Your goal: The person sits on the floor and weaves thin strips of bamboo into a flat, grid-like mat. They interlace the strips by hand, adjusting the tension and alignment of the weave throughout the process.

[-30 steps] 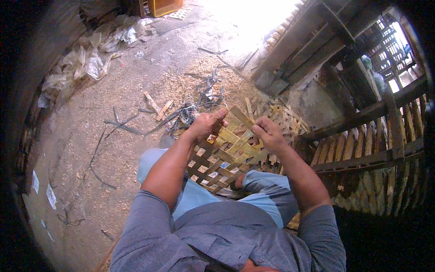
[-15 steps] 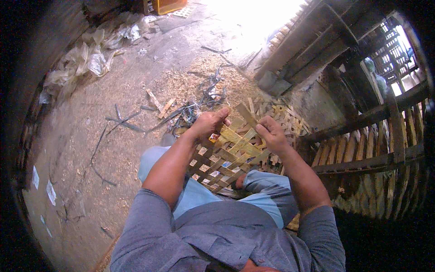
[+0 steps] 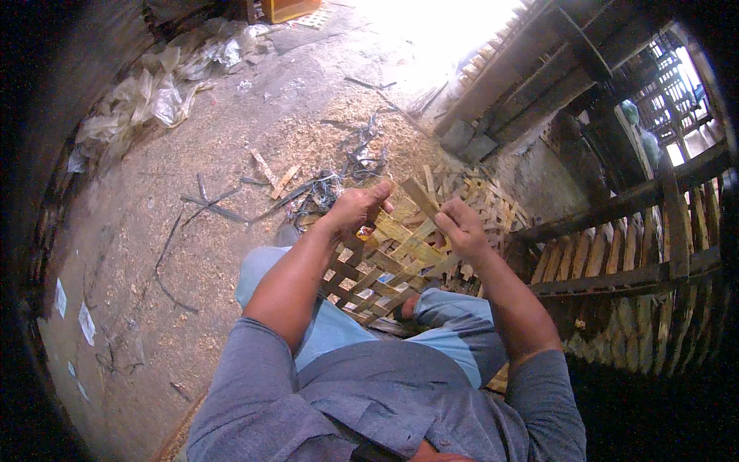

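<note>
Woven strip panel [image 3: 396,245]: in front of the person's torso, between the legs, below both hands. Lattice is interlaced through the middle and lower part, gaps open throughout. Upper edge looks unfinished: one wide strip [image 3: 420,199] juts up past the weave, its top end free. So body woven, edge apparently left; can't count loose ends from here.

Right hand [image 3: 463,229]: fingers pinched on the wide strip's lower end. Left hand [image 3: 360,208]: fingers curled at the panel's upper-left edge, contact hidden, can't tell if gripping.

More lattice [image 3: 493,199] lies beyond the right hand; dark straps [image 3: 219,209] on the floor [image 3: 146,239], left.
</note>
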A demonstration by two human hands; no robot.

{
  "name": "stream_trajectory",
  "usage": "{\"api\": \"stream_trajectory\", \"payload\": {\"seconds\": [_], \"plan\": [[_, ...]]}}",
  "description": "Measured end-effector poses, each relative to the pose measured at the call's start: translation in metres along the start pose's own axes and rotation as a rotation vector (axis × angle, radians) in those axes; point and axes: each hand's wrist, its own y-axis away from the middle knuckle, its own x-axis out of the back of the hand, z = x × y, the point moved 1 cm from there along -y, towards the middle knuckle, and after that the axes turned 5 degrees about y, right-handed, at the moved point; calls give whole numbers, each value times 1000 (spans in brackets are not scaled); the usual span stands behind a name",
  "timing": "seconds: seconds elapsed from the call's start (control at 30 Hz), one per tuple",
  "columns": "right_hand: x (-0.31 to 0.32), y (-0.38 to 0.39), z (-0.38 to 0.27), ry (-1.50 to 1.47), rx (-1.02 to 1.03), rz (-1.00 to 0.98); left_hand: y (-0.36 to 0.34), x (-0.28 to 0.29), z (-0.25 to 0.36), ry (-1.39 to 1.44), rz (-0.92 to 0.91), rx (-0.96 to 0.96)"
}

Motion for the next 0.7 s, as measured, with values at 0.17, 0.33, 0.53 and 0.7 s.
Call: {"api": "stream_trajectory", "payload": {"seconds": [0.17, 0.33, 0.53, 0.7], "plan": [[-4, -2, 1, 105, -23, 84, 3, -3, 2, 26, 16, 4], [-8, -7, 3, 60, -93, 94, 1, -3, -2, 36, 22, -10], [-7, -5, 3, 105, -38, 76, 0, 0, -3, 44, 3, -5], [-6, 0, 5, -11, 17, 35, 7, -3, 6, -74, 23, -25]]}}
